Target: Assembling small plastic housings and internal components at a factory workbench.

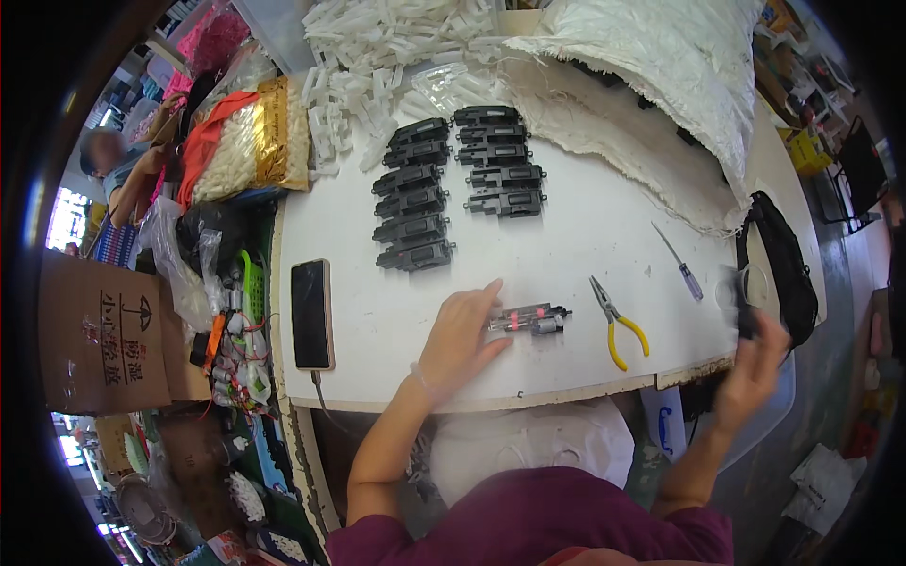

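My left hand [460, 338] lies flat on the white table [585, 226], fingers apart, its fingertips touching a small clear assembly with a motor and red parts [530, 319]. My right hand [755, 363] is raised past the table's right edge, blurred, closed on a small dark part [744, 311] beside a black bag [783, 264]. Two rows of black plastic housings [458, 184] lie further back on the table.
Yellow-handled pliers [618, 325] and a small screwdriver [679, 264] lie to the right of the assembly. A phone [311, 313] lies at the left edge. White plastic parts [377, 57] and a white sack [661, 66] sit at the back. A cardboard box [104, 330] and another person [109, 165] are at left.
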`<action>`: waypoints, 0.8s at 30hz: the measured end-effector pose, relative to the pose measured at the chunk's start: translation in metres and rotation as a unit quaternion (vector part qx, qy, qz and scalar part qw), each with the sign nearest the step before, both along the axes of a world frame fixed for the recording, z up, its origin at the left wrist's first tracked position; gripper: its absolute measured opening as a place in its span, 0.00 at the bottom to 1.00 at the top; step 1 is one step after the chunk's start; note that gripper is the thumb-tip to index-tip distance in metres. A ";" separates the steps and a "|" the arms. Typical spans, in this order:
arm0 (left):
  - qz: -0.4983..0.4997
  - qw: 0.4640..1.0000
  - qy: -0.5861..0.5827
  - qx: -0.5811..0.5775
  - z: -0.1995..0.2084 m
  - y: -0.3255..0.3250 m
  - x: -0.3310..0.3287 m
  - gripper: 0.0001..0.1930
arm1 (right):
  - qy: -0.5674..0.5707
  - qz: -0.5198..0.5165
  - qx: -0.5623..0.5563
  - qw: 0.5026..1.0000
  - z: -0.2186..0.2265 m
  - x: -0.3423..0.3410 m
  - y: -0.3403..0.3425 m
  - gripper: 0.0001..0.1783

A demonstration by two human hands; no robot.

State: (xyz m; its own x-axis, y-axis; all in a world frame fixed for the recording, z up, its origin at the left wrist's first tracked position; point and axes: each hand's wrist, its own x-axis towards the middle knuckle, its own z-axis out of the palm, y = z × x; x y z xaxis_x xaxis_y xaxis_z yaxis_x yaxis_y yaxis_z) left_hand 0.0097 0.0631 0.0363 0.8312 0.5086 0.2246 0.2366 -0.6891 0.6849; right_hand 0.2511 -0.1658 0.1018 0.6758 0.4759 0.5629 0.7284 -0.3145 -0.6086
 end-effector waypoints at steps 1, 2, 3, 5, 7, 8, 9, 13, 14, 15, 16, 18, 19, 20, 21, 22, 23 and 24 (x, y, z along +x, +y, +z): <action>-0.006 1.000 -0.004 0.000 0.002 0.001 0.000 0.37 | -0.055 -0.104 -0.002 0.993 0.006 0.015 -0.028 0.15; -0.022 0.999 0.000 0.026 0.010 0.004 0.000 0.36 | -0.127 -0.179 -0.006 0.976 0.009 0.041 -0.070 0.15; -0.024 0.998 0.006 0.059 0.016 0.003 -0.011 0.36 | -0.208 -0.225 -0.013 0.952 0.013 0.058 -0.104 0.17; -0.027 0.995 -0.002 0.098 0.028 0.013 -0.019 0.34 | -0.324 -0.368 -0.165 0.856 0.019 0.094 -0.179 0.18; -0.033 0.991 -0.038 0.121 0.039 0.030 -0.010 0.30 | -0.302 -0.492 -0.350 0.738 0.018 0.109 -0.232 0.19; -0.029 0.987 -0.036 0.156 0.047 0.042 -0.004 0.29 | -0.287 -0.496 -0.341 0.745 0.017 0.106 -0.228 0.21; -0.026 0.981 -0.035 0.191 0.053 0.056 0.005 0.29 | -0.313 -0.450 -0.311 0.777 0.014 0.106 -0.221 0.21; 0.002 0.965 -0.026 0.259 0.060 0.147 0.075 0.21 | -0.283 -0.297 -0.239 0.880 0.003 0.085 -0.135 0.18; 0.035 0.957 0.018 0.286 0.053 0.180 0.086 0.21 | -0.254 -0.279 -0.226 0.898 0.001 0.076 -0.103 0.18; 0.072 0.929 0.083 0.353 0.048 0.211 0.089 0.21 | -0.222 -0.251 -0.209 0.919 -0.007 0.068 -0.073 0.17; 0.100 0.895 0.138 0.412 0.047 0.236 0.097 0.22 | -0.211 -0.228 -0.197 0.930 -0.009 0.062 -0.056 0.17; 0.087 0.862 0.194 0.460 0.043 0.270 0.117 0.21 | -0.176 -0.200 -0.181 0.947 -0.007 0.046 -0.033 0.17; 0.072 0.822 0.254 0.504 0.038 0.282 0.127 0.21 | -0.164 -0.191 -0.171 0.953 -0.009 0.040 -0.026 0.16; 0.058 0.807 0.281 0.516 0.033 0.292 0.133 0.19 | -0.151 -0.180 -0.160 0.959 -0.010 0.035 -0.020 0.16; 0.045 0.790 0.309 0.528 0.029 0.301 0.136 0.17 | -0.141 -0.167 -0.156 0.963 -0.008 0.031 -0.015 0.15; 0.033 0.789 0.309 0.530 0.024 0.302 0.141 0.14 | -0.141 -0.172 -0.155 0.963 -0.010 0.030 -0.014 0.15; 0.032 0.788 0.307 0.533 0.022 0.305 0.143 0.14 | -0.138 -0.164 -0.158 0.964 -0.012 0.030 -0.013 0.14; 0.039 0.815 0.287 0.502 0.023 0.310 0.140 0.11 | -0.135 -0.155 -0.159 0.966 -0.014 0.029 -0.011 0.14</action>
